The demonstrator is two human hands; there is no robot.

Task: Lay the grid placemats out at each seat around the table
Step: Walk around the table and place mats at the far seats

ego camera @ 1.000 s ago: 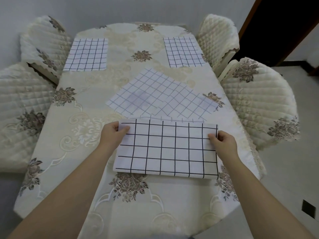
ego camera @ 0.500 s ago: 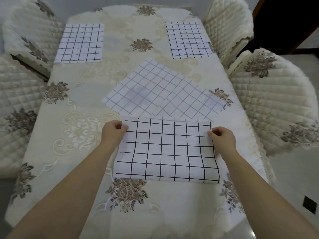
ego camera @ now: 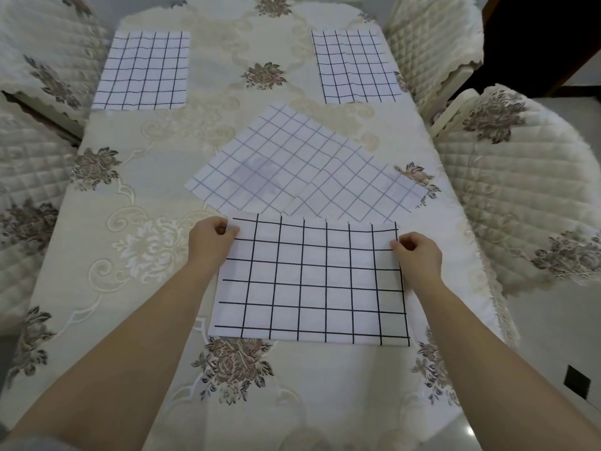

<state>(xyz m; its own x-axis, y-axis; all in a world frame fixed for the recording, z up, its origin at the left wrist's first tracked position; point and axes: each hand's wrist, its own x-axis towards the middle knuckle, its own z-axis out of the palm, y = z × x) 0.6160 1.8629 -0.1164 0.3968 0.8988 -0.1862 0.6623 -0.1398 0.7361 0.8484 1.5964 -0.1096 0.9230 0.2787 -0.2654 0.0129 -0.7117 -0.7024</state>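
both hands (ego camera: 211,237) (ego camera: 418,252) pinching flat rectangular grid placemat (ego camera: 309,281) — embroidered floral tablecloth (ego camera: 130,242)

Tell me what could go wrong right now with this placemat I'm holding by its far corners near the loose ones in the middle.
The near placemat, pinched by the left hand and right hand, has its far edge right against the loose placemats lying askew mid-table; pushing it forward could drag or cover them. It also sits off-centre toward the table's right edge, so it may end up misaligned with the seat.
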